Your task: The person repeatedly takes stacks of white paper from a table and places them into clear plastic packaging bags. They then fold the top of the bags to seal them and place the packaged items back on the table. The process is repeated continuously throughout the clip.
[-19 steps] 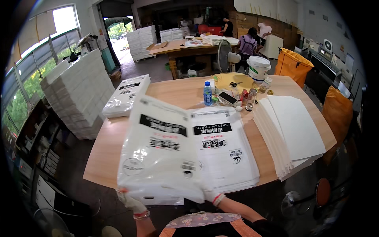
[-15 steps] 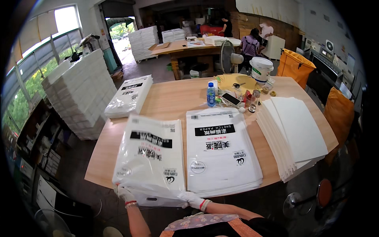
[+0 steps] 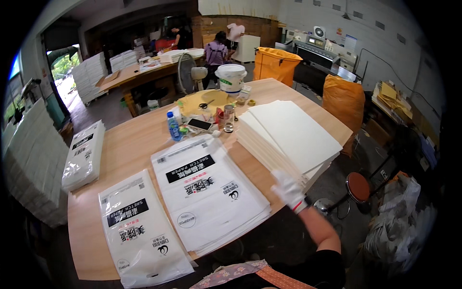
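My right hand [image 3: 289, 190], in a white glove with a red cuff edge, is at the near left corner of a stack of white paper sheets [image 3: 301, 137]. Its fingers look spread, slightly blurred; whether they touch the sheets I cannot tell. My left hand is out of view. A printed clear plastic bag [image 3: 142, 236] with white paper inside lies at the table's front left, its handle end over the edge. Beside it lies a pile of flat printed plastic bags [image 3: 216, 207]. Another filled bag [image 3: 84, 156] rests at the far left.
On the wooden table [image 3: 132, 149] stand a blue-capped bottle [image 3: 173, 126], phone [image 3: 199, 124], scissors [image 3: 206, 104], glass jar [image 3: 228, 119] and white bucket [image 3: 231, 78]. A fan [image 3: 186, 73], orange sacks [image 3: 342, 103] and a round stool [image 3: 358, 187] surround it. Several people are at the back.
Both hands have let go of the filled bag, which now lies on the table. My right hand has moved right to the paper stack; my left has left view. The view has turned right.
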`<state>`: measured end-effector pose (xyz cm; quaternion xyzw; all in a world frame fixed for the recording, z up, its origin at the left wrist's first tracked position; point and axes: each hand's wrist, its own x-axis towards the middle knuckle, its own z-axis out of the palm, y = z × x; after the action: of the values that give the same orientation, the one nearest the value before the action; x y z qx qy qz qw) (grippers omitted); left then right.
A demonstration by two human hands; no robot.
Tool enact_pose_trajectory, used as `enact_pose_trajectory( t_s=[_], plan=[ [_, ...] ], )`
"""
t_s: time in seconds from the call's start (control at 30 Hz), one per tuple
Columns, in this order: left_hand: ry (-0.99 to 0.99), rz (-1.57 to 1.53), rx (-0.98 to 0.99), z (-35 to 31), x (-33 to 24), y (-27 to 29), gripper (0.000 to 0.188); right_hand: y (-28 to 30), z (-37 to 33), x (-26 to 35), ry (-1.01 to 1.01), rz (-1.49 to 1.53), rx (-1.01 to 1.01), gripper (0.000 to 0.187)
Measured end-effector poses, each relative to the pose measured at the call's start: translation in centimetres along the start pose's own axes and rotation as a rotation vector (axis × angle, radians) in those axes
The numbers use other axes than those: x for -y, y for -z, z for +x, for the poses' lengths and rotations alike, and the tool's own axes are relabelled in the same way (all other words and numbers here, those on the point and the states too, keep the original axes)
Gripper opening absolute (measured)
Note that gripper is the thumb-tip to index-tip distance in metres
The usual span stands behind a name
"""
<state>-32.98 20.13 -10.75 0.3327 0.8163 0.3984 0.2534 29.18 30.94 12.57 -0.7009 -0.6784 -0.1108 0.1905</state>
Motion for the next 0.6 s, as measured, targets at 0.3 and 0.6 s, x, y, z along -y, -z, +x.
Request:
enact_pose_trajectory(
  t_s=[0.3,0.6],
  plan=[
    [-0.660,0.393,1.022,-9.2,-16.2,-13.2,0.034,6.4,2.0,-15.2,-0.390,0.078,0.220,0.072],
    [0.448,-0.675,1.745,-22.2,-37.8,-25.8,0.023,7.0,-3.9,-4.0,0.528,-0.481,-0.059,0.017]
  ],
)
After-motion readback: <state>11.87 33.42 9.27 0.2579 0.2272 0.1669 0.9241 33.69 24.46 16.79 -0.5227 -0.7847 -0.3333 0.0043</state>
